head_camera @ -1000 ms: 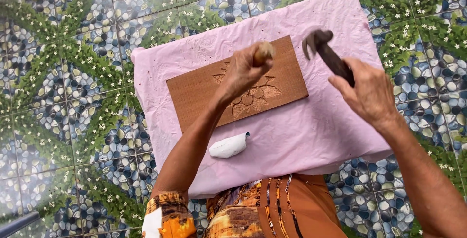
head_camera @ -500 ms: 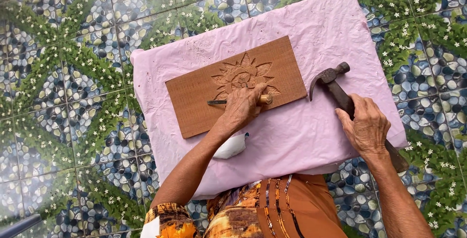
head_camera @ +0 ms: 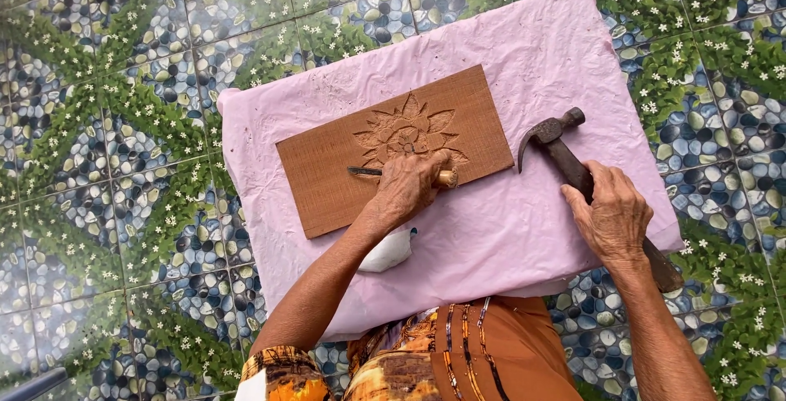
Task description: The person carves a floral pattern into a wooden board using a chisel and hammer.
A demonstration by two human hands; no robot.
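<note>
Head view: your left hand [head_camera: 412,188] is closed around a chisel [head_camera: 370,172] lying flat on the wooden board [head_camera: 327,180], blade pointing left. The board is brown, rectangular, with a flower carved near its middle, and it rests on the pink cloth [head_camera: 524,57]. Your right hand [head_camera: 612,217] grips a hammer [head_camera: 553,140] by its handle, head lying on the cloth just right of the board. A white lump [head_camera: 391,251] sits near your left wrist.

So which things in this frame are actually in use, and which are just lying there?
In use:
- left hand gripping a chisel laid on the carved wooden board
- right hand holding the hammer
- pink cloth under the board

Lying about:
- white object on the cloth, partly hidden by the left forearm
</note>
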